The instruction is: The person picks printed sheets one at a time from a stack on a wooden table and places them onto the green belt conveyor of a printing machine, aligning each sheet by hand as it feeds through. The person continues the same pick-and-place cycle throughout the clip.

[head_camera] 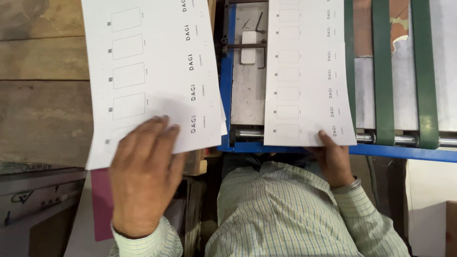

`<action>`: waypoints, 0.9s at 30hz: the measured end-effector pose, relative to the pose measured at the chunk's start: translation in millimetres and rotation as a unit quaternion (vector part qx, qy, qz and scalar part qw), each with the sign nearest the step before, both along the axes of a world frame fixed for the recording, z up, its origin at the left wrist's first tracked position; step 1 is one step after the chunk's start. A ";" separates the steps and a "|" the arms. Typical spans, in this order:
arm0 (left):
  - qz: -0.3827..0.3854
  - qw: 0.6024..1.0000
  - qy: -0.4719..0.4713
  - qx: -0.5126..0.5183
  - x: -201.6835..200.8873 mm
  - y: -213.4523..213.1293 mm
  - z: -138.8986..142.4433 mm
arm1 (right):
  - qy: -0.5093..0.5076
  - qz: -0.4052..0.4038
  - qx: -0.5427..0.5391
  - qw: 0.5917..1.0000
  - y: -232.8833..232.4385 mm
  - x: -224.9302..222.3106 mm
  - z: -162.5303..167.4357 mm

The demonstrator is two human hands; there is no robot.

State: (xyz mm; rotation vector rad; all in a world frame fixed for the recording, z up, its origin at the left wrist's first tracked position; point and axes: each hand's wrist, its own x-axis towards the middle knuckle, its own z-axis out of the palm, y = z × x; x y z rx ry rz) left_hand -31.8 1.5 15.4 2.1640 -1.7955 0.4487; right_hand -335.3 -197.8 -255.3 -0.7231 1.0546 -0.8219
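My left hand [143, 176] is pressing flat, fingers together, on the printed stack [152, 71]; my right hand [335, 159] fingers are pinching a sheet [309, 71] on the machine [404, 152].

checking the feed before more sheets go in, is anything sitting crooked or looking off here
The white printed sheet under the left hand lies tilted on the stack, its lower right corner overhanging the blue machine frame. The white printed sheet on the machine bed, held by the right hand, lies nearly straight beside the green belts. Nothing looks torn or spilled.
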 end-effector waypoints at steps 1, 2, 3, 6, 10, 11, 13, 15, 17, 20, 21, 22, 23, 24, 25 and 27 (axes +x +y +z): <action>0.021 0.999 0.030 -0.005 0.5 2.2 2.2 | 0.000 0.018 0.007 1.000 -5.7 -0.6 1.6; 0.042 0.997 0.061 -0.010 0.0 4.5 3.0 | 0.000 0.036 0.015 0.999 -9.7 -1.8 2.6; 0.033 0.998 0.049 0.000 -0.6 3.5 -0.5 | -0.022 0.048 0.020 0.998 -12.5 -3.0 2.9; 0.021 0.999 0.026 0.012 -2.7 -3.9 -21.0 | -0.054 0.083 0.037 0.994 -10.1 -8.9 1.4; 0.002 0.999 0.044 0.028 9.3 0.7 -33.2 | -0.037 0.131 0.065 0.989 10.5 -9.2 4.3; -0.011 0.998 0.051 0.041 15.9 3.2 -31.0 | -0.046 0.147 0.071 0.986 14.5 -6.1 8.6; -0.035 0.981 0.185 0.042 34.0 8.8 -18.5 | -0.061 0.175 0.046 0.982 19.3 2.6 24.4; -0.030 0.973 0.231 -0.004 40.4 7.9 -8.5 | -0.091 0.212 0.011 0.973 19.8 15.8 48.5; -0.005 0.978 0.185 -0.093 26.8 -3.3 -6.1 | -0.137 0.252 -0.034 0.957 19.8 33.1 77.5; -0.113 0.989 0.092 -0.029 -32.6 -29.1 -23.2 | -0.298 0.342 -0.101 0.886 31.2 55.1 119.9; -0.121 0.989 0.084 -0.015 -59.5 -42.0 -31.7 | -0.311 0.303 -0.080 0.897 36.6 63.1 130.0; -0.130 0.989 0.077 0.000 -79.4 -50.4 -38.1 | -0.322 0.264 -0.059 0.907 40.4 69.6 138.1; -0.140 0.987 0.080 -0.014 -91.2 -50.1 -42.1 | -0.333 0.222 -0.038 0.916 40.5 73.7 143.7; -0.151 0.985 0.083 -0.029 -99.1 -49.7 -45.2 | -0.288 0.185 -0.053 0.938 37.7 75.5 146.3; -0.163 0.982 0.085 -0.044 -100.1 -49.4 -46.7 | -0.242 0.145 -0.067 0.957 31.7 76.1 145.4; -0.126 0.990 0.048 -0.049 -81.6 -41.8 -43.9 | -0.160 0.068 -0.075 0.982 10.4 69.9 134.4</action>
